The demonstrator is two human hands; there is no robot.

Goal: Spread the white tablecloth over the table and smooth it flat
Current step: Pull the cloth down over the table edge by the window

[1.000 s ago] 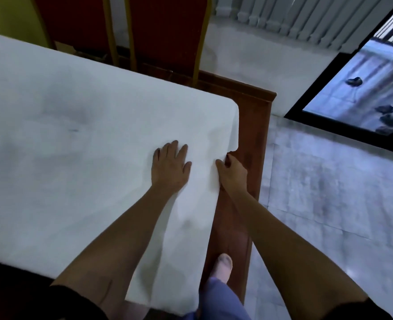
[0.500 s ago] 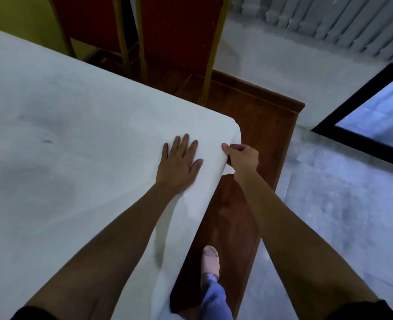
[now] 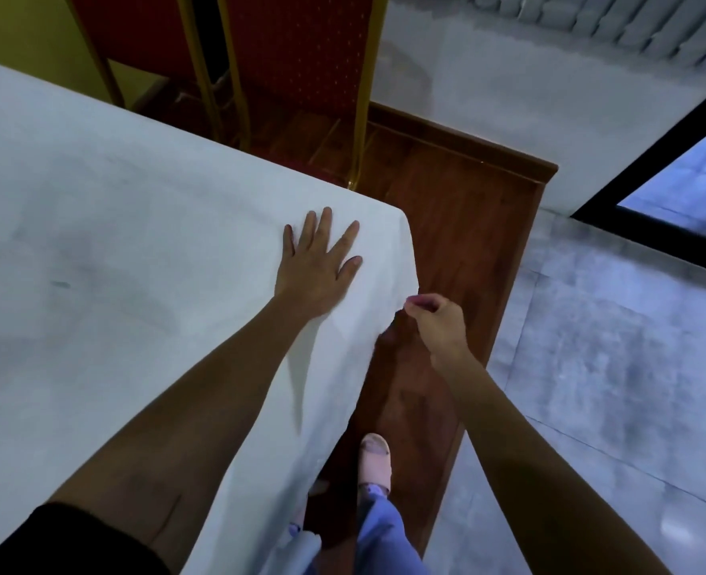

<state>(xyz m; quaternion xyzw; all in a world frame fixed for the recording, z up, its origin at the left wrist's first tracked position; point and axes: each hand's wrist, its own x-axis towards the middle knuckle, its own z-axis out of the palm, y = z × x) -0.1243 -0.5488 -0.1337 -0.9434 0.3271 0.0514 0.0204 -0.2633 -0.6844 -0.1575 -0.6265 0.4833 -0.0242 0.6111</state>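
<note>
Pressing my left hand [image 3: 316, 263] flat near the corner of the tabletop, fingers spread wide and gripping nothing, I pin the white tablecloth [image 3: 135, 251] in place. My right hand [image 3: 434, 321] has dropped below the edge since a moment ago: it was pinching the hem up at tabletop height, and now its fingers are closed on the hanging edge just beside the corner, drawing it down and outward. The cloth has followed. Where the corner showed a small curl before, it now wraps the corner and drapes over the side, with one long fold running down the overhang under my forearm. The top surface looks nearly flat, only faint shadows and a small dark mark on it. I judge this corner almost settled; what remains is easing out that hanging fold. Two red chairs [image 3: 301, 76] stand beyond the far edge, and my sandalled foot [image 3: 375, 462] is on the wooden platform [image 3: 467, 226] below.
</note>
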